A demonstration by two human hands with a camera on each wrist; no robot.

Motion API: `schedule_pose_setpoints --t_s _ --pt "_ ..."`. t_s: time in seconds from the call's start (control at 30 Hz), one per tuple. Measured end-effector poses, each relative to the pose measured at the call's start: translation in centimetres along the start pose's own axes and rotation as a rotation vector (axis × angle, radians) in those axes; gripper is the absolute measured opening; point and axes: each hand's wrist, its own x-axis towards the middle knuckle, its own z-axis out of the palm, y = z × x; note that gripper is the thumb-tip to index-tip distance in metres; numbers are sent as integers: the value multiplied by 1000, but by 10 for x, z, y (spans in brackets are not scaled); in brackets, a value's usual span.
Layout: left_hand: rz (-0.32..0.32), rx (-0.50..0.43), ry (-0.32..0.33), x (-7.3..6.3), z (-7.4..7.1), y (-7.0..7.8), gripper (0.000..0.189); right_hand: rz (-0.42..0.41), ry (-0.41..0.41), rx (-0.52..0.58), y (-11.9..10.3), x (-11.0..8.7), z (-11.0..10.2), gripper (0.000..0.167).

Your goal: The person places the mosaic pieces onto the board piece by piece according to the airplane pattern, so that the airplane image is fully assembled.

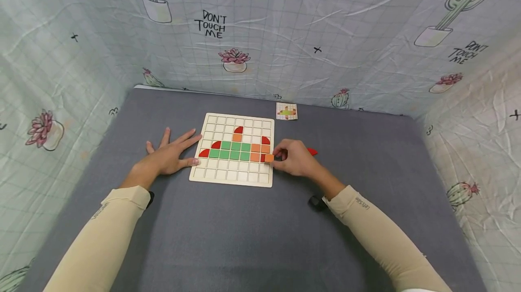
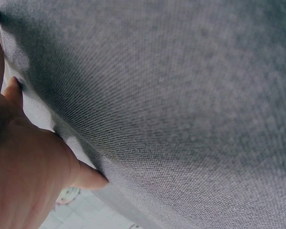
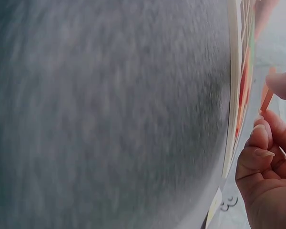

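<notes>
A pale wooden grid board (image 1: 228,176) lies on the grey table, with green, orange and red tiles set in its middle rows. My right hand (image 1: 299,158) pinches an orange square tile (image 1: 269,158) between thumb and fingertips, over the board's right edge. In the right wrist view the same orange tile (image 3: 268,93) shows edge-on between the thumb and a finger. My left hand (image 1: 167,154) has its fingers spread, with the thumb and a fingertip touching the board's left edge. In the left wrist view the left hand (image 2: 33,162) shows only in part.
A small pattern card (image 1: 286,111) lies behind the board, towards the right. A loose red piece (image 1: 312,151) is on the table, partly behind the right hand. Patterned cloth (image 1: 277,34) hangs along the table's back and sides.
</notes>
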Motion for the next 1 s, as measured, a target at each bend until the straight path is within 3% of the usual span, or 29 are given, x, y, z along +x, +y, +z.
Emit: schedule_pose_setpoints --t_s 0.47,1.0 --pt "1 -5 -3 1 1 -2 89 -15 -56 47 -15 10 22 15" --pt "-2 3 -2 1 0 -2 88 -50 -80 19 -34 22 39 12"
